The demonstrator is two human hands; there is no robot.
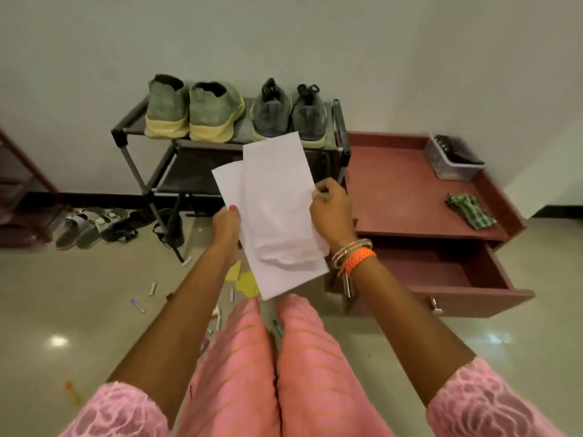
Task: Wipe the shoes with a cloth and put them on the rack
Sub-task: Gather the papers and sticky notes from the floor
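Both hands, left hand (225,220) and right hand (331,212), pinch a white cloth (277,212) by its edges before the rack (132,134), where two shoe pairs (233,113) sit; folding it into a firm pad would likely wipe best.

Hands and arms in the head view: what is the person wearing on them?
Both arms are bare below short pink lace sleeves. The right hand has an orange braided band and thin bangles at the wrist. The left hand wears nothing at the wrist; its thumbnail is painted red.
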